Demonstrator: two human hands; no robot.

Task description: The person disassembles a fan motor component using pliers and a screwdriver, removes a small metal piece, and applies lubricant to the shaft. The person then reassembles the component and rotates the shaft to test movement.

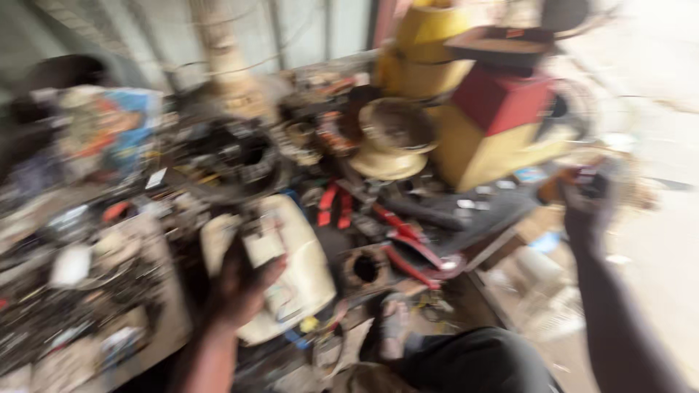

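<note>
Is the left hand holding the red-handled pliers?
No, the left hand rests on a cream-white plastic casing, while the red-handled pliers lie apart to its right.

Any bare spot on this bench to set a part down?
Hardly: scrap metal parts crowd the bench from the left hand to the yellow-and-red box. Only bare room is pale ground right of the blurred right hand.

Two hands showed, the left hand point(244, 280) and the right hand point(586, 196), beside one cream plastic cover point(302, 269), two red-handled pliers point(404, 244) (blur hid any others), one yellow-and-red box point(495, 131) and one yellow drum point(422, 51).
</note>
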